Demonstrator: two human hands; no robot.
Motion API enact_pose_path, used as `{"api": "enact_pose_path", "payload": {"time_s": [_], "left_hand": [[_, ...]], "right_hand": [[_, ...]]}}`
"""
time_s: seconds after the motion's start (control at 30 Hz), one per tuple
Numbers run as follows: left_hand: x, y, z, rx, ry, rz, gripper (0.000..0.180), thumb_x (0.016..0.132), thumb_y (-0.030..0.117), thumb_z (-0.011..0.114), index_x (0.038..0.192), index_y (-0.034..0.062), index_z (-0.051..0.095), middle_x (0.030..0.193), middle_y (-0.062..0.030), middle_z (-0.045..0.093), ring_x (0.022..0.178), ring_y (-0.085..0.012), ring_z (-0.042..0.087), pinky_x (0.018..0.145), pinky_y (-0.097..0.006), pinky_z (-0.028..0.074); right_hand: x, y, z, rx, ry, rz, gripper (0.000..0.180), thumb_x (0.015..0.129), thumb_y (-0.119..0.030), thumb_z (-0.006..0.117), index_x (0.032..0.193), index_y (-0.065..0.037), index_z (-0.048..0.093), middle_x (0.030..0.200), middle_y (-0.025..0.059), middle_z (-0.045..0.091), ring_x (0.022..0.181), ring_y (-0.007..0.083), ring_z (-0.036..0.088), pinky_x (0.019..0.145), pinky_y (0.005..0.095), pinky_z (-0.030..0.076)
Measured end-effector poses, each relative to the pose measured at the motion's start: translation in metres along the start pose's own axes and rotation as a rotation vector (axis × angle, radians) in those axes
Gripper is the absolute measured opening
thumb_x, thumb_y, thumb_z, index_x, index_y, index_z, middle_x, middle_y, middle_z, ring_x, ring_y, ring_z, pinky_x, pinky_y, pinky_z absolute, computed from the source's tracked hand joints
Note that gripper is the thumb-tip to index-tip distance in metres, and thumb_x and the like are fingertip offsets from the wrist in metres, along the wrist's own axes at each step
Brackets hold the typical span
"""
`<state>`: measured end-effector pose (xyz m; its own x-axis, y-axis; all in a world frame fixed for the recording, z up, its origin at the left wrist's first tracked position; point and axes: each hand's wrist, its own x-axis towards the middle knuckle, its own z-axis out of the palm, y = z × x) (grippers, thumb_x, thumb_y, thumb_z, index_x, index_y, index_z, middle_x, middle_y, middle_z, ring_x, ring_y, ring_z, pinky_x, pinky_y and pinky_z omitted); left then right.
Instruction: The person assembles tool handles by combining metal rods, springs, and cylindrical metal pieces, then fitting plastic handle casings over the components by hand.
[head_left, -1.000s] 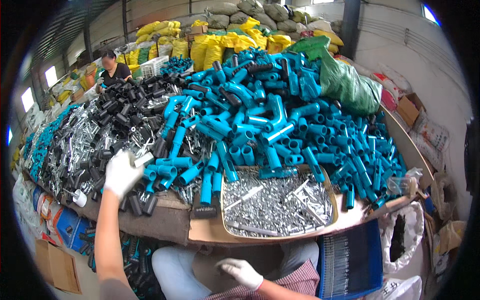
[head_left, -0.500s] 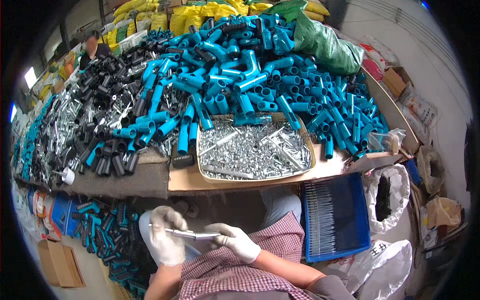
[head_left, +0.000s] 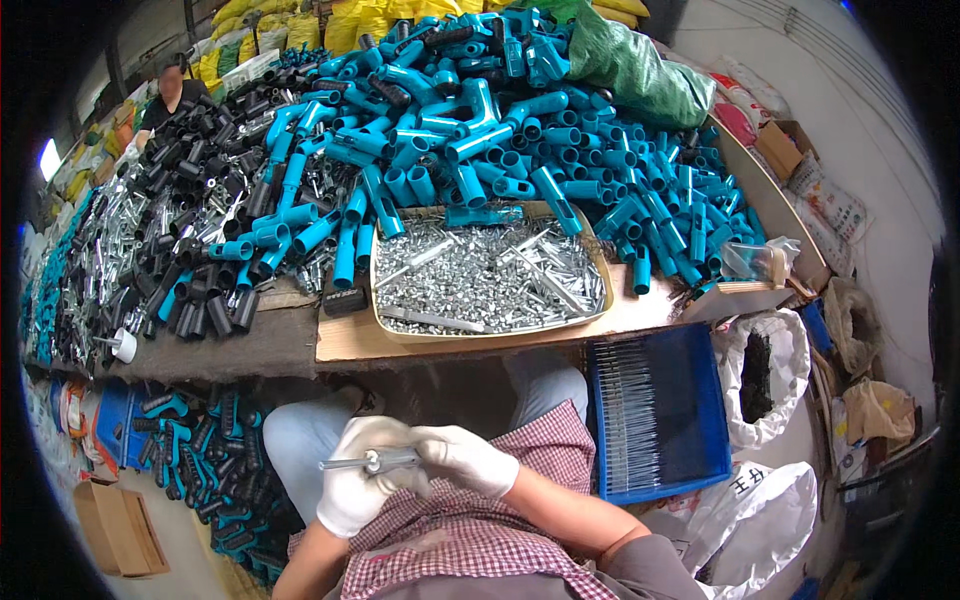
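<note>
Above my lap I hold a slim silvery metal rod [head_left: 345, 464] roughly level, between two white-gloved hands. My left hand [head_left: 360, 500] is closed around the rod, whose left end sticks out past the fingers. On the rod's middle sits a small round metal part [head_left: 373, 460]. My right hand [head_left: 468, 460] is closed on the rod's right end, which its fingers partly hide. Straight ahead on the table stands a cream-rimmed tray [head_left: 470, 337] of small metal parts. To my right a blue bin [head_left: 712, 420] holds a row of thin metal rods [head_left: 628, 420].
A big heap of teal plastic tubes [head_left: 480, 140] covers the table behind the tray, with black sleeves [head_left: 215, 315] at left. Teal-and-black handles [head_left: 190, 445] lie low on the left. White sacks [head_left: 765, 380] stand right of the bin. Another person [head_left: 172, 95] is at far left.
My hands have drawn together, and the rod now shows a small round part between them. My head view has shifted slightly, so the table appears higher and farther left.
</note>
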<state>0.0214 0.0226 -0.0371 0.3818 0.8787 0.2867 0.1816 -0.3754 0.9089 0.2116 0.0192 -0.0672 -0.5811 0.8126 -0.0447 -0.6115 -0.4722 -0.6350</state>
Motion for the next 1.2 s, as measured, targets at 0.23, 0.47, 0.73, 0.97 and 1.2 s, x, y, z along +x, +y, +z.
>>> {"api": "enact_pose_path", "payload": {"time_s": [0.23,0.47,0.73,0.97,1.2], "left_hand": [[0.001,0.036,-0.027,0.211,0.283,-0.001,0.066,0.078,0.059,0.073,0.097,-0.0027,0.062,0.099,-0.0145,0.062,0.090,-0.0246,0.062,0.080,-0.034,0.049],[-0.011,0.020,-0.016,0.141,0.217,-0.057,0.046,0.079,0.037,0.078,0.098,-0.0016,0.061,0.099,-0.0148,0.063,0.092,-0.0277,0.062,0.083,-0.036,0.049],[-0.007,0.026,-0.009,0.085,0.223,-0.065,0.046,0.081,0.038,0.076,0.099,-0.0010,0.062,0.099,-0.0144,0.063,0.092,-0.0275,0.062,0.084,-0.036,0.049],[-0.007,0.021,-0.010,0.064,0.256,-0.074,0.056,0.079,0.049,0.075,0.098,-0.0020,0.062,0.099,-0.0143,0.063,0.092,-0.0269,0.062,0.084,-0.035,0.049],[-0.011,0.013,-0.022,0.089,0.254,-0.055,0.054,0.085,0.050,0.071,0.097,-0.0019,0.059,0.095,-0.0125,0.062,0.087,-0.0214,0.061,0.080,-0.032,0.048]], "right_hand": [[-0.004,-0.177,-0.046,-1.874,0.979,-1.090,0.018,0.078,0.000,0.070,0.095,-0.005,0.068,0.095,0.0129,0.067,0.091,0.0322,0.063,0.083,0.0405,0.050],[-0.033,-0.253,-0.131,-2.187,1.039,-0.433,0.051,0.074,-0.022,0.075,0.122,-0.009,0.063,0.106,0.0181,0.065,0.097,0.0352,0.062,0.088,0.0413,0.050],[0.001,-0.281,-0.074,-2.088,0.938,-0.497,0.032,0.081,-0.036,0.070,0.099,-0.009,0.073,0.095,0.0171,0.069,0.091,0.0356,0.065,0.081,0.0426,0.051],[0.025,-0.276,-0.062,-1.859,0.961,-0.454,0.042,0.088,-0.045,0.063,0.092,-0.004,0.071,0.089,0.0221,0.068,0.088,0.0387,0.064,0.078,0.0437,0.048],[0.023,-0.236,-0.036,-1.609,0.751,-0.604,0.038,0.093,-0.039,0.059,0.095,-0.002,0.070,0.076,0.0147,0.066,0.070,0.0253,0.064,0.068,0.0365,0.048]]}}
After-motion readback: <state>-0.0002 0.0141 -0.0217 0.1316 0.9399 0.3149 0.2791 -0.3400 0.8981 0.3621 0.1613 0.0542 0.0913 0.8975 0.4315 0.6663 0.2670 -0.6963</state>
